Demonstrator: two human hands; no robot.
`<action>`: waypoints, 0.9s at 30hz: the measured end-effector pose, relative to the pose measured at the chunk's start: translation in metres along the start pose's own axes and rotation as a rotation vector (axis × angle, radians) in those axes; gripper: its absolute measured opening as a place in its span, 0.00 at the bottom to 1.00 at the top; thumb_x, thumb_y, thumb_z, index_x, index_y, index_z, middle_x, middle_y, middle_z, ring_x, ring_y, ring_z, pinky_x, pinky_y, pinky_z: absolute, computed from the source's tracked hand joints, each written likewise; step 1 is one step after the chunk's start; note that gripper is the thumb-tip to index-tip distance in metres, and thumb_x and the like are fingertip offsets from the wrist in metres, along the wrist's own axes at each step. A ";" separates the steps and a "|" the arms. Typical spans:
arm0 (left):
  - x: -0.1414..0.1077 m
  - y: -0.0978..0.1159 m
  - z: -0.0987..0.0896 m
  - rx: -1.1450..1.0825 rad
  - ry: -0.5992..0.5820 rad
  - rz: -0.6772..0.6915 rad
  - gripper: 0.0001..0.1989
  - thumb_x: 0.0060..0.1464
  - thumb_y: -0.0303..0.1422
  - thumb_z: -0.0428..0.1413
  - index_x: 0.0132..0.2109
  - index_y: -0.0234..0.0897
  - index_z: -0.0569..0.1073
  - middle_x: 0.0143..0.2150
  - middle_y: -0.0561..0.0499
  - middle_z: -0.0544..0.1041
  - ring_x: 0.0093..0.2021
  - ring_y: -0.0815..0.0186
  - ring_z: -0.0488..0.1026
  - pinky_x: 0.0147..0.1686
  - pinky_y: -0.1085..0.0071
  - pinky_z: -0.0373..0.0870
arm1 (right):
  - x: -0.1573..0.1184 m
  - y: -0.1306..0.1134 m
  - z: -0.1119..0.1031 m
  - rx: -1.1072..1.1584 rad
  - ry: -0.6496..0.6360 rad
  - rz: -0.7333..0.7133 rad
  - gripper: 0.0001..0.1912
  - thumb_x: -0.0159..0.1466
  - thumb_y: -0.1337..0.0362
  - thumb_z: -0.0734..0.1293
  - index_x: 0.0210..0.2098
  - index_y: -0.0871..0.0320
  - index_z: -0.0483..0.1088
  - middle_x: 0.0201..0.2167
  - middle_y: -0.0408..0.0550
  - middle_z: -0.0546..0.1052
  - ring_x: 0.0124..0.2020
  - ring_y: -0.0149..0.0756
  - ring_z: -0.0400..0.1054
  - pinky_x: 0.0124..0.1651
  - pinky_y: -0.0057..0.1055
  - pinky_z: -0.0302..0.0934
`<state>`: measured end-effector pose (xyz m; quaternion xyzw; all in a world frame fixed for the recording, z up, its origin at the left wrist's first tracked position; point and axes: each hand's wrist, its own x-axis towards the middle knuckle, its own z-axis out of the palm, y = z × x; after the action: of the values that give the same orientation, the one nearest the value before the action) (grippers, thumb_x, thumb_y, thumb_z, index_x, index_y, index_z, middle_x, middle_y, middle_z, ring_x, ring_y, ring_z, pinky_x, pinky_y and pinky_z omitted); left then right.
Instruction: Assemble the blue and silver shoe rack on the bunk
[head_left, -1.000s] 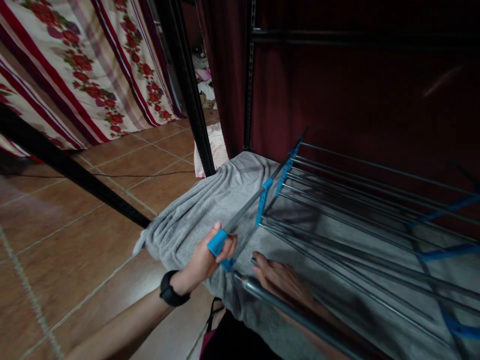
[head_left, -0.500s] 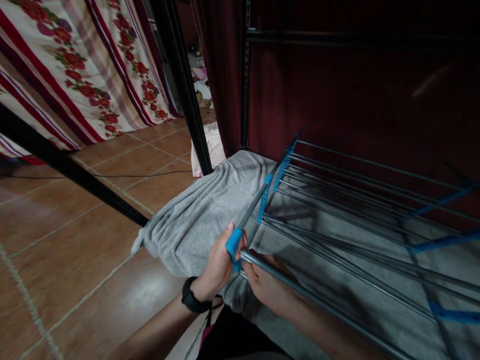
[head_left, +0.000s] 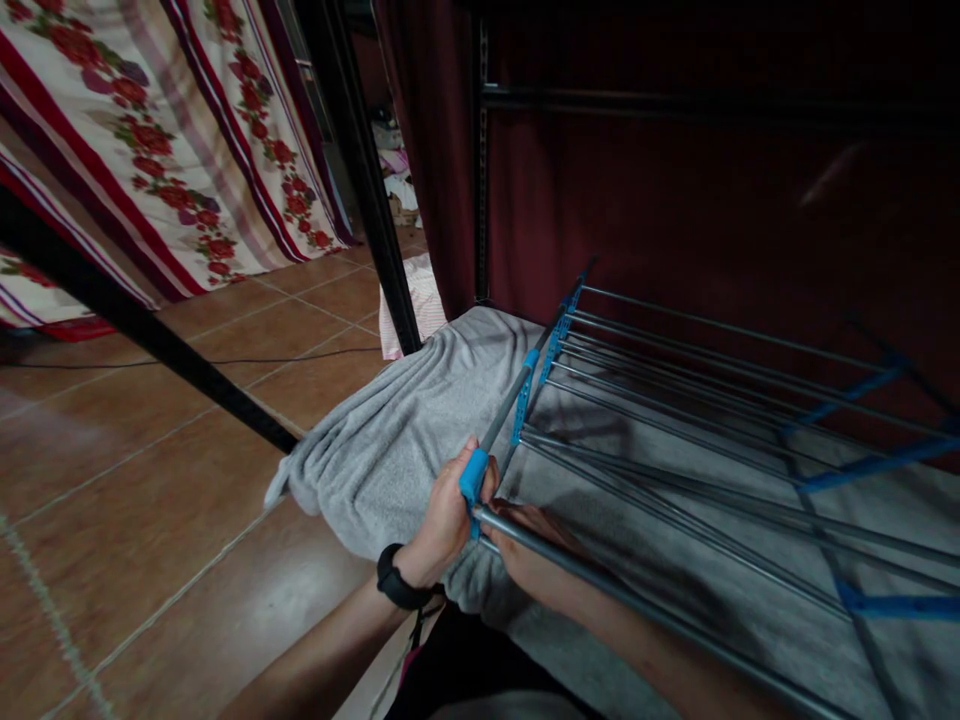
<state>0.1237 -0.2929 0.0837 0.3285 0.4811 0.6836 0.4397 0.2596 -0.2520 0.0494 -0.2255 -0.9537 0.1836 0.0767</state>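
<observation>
A folding clothes drying rack (head_left: pixel 675 373) with grey metal rods and blue plastic joints lies over a grey blanket (head_left: pixel 390 430). My left hand (head_left: pixel 448 508), with a black band at its wrist, is closed around the blue plastic corner joint (head_left: pixel 474 474) at the near left of the rack. Just right of it, my right hand (head_left: pixel 534 545) is closed at the end of a metal tube (head_left: pixel 592 572), where the tube meets the joint. The tube passes in front of this hand, so some of its fingers are hidden.
Black metal posts (head_left: pixel 371 190) of a frame stand around the blanket. Behind the rack hangs a dark red curtain (head_left: pixel 675 200). A floral striped curtain (head_left: pixel 172 150) hangs at the left above brown floor tiles (head_left: pixel 150 440). A thin cable (head_left: pixel 247 361) crosses the floor.
The view has shifted slightly, and the rack's right side appears a little further left. Both hands keep their hold at the corner joint.
</observation>
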 end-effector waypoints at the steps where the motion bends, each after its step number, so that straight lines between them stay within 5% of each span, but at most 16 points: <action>1: 0.000 0.000 0.000 0.006 -0.004 -0.001 0.35 0.68 0.51 0.41 0.16 0.39 0.64 0.17 0.53 0.59 0.22 0.68 0.57 0.28 0.66 0.55 | 0.000 0.000 -0.002 0.018 -0.017 0.002 0.17 0.75 0.59 0.56 0.52 0.50 0.75 0.45 0.46 0.81 0.44 0.37 0.75 0.45 0.31 0.67; 8: -0.001 0.001 0.002 0.000 -0.027 -0.093 0.36 0.65 0.56 0.42 0.16 0.39 0.65 0.17 0.53 0.60 0.21 0.68 0.60 0.26 0.66 0.56 | -0.004 -0.003 -0.009 0.105 0.022 0.023 0.14 0.74 0.62 0.58 0.51 0.52 0.74 0.42 0.45 0.81 0.41 0.35 0.75 0.39 0.30 0.68; 27: -0.002 -0.006 0.005 0.012 -0.062 -0.081 0.36 0.63 0.60 0.42 0.18 0.39 0.65 0.17 0.54 0.59 0.19 0.70 0.55 0.23 0.67 0.53 | -0.004 -0.007 -0.011 0.117 0.044 -0.009 0.14 0.73 0.66 0.57 0.45 0.54 0.74 0.37 0.46 0.81 0.35 0.37 0.74 0.35 0.32 0.66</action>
<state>0.1302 -0.2918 0.0791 0.3327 0.4841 0.6518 0.4797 0.2626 -0.2560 0.0621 -0.2204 -0.9405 0.2334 0.1118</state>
